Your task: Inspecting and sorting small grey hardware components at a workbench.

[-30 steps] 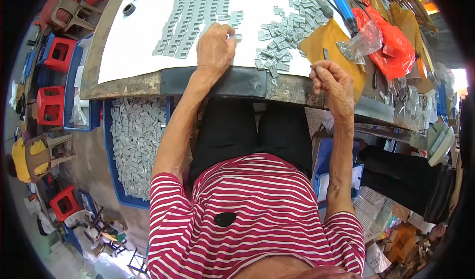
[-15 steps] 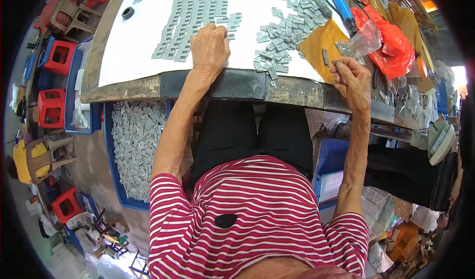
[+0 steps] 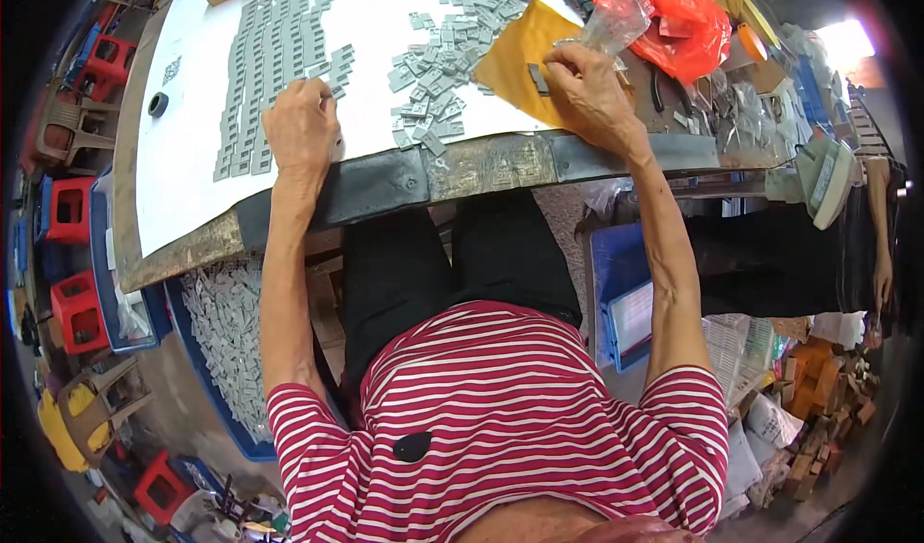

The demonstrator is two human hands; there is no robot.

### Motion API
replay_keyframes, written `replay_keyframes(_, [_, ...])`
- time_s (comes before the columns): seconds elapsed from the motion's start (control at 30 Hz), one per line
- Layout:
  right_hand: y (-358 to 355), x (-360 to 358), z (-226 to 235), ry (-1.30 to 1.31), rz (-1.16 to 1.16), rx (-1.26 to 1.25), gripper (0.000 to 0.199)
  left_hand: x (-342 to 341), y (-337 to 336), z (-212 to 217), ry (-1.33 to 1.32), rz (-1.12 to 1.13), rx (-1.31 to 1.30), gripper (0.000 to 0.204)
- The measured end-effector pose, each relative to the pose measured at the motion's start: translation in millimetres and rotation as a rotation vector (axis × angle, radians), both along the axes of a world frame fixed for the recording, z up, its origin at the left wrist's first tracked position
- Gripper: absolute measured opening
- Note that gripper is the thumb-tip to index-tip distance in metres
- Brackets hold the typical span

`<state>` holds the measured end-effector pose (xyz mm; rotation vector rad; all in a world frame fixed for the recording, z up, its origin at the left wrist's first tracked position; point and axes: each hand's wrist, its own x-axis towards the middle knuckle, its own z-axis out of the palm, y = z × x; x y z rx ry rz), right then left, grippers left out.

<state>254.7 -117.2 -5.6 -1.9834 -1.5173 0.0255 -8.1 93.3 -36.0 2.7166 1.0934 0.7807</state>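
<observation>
Grey small parts [image 3: 435,62], white table sheet [image 3: 183,172], mustard-yellow envelope [image 3: 515,57], red-and-white striped shirt [image 3: 510,427], orange-red bag [image 3: 679,18]

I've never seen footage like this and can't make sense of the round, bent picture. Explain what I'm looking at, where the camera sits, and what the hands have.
No machine here: a person in a striped shirt sits at a workbench, filmed by a wide-angle camera on their own head looking down, which bends the straight edges. On the white sheet lie small grey flat pieces, some in neat rows, others in a loose heap. The left hand rests at the end of the rows. The right hand lies on a yellow envelope, touching a clear plastic bag. A red bag lies behind. Whether either grip pinches a piece is hidden.
</observation>
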Motion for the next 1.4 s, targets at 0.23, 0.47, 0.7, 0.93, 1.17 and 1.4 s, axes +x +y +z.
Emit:
replay_keyframes(0.23, [15,12,-16,-0.190,0.038,0.001,0.010,3,1,2,0.017,0.028,0.027,0.005])
replay_keyframes(0.47, [21,6,-11,-0.439,0.159,-0.098,0.008,-1,-11,5,-0.127,-0.060,-0.005,0.004])
replay_keyframes(0.7, [19,11,-10,-0.528,0.194,-0.219,0.013,4,-44,21,-0.245,-0.265,-0.328,0.013])
replay_keyframes(0.93, [23,8,-10,-0.547,0.241,-0.181,0.012,13,-54,21,-0.234,-0.337,-0.359,0.014])
replay_keyframes(1.17, [16,3,-5,-0.510,0.208,-0.150,0.011,29,-62,17,-0.198,-0.401,-0.169,0.014])
replay_keyframes(1.4, [10,-9,1,-0.154,0.037,0.065,0.010,36,-64,11,-0.171,-0.420,-0.060,0.008])
